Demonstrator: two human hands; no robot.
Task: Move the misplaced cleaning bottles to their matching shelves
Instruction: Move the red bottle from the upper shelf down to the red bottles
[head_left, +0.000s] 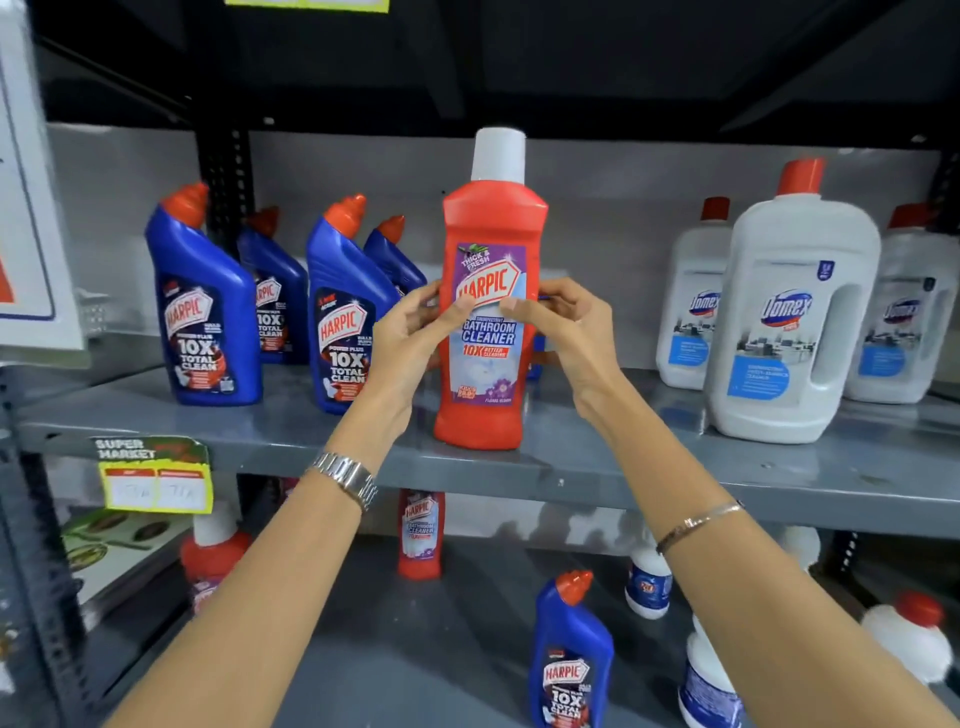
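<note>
A red Harpic bathroom cleaner bottle (491, 223) with a white cap stands upright near the front edge of the upper grey shelf (571, 467). My left hand (410, 332) grips its left side and my right hand (566, 327) grips its right side, thumbs on the label. Several blue Harpic bottles (205, 312) stand to its left on the same shelf. White Domex bottles (789, 322) stand to its right. On the lower shelf (415, 649) I see red bathroom cleaner bottles (421, 535), one blue Harpic bottle (569, 654) and small white bottles (649, 582).
A yellow price tag (156, 478) hangs on the upper shelf's front edge at left. A white sign (31, 208) juts in at the far left. A dark shelf board (467, 62) runs overhead. A boxed item (119, 545) lies at lower left.
</note>
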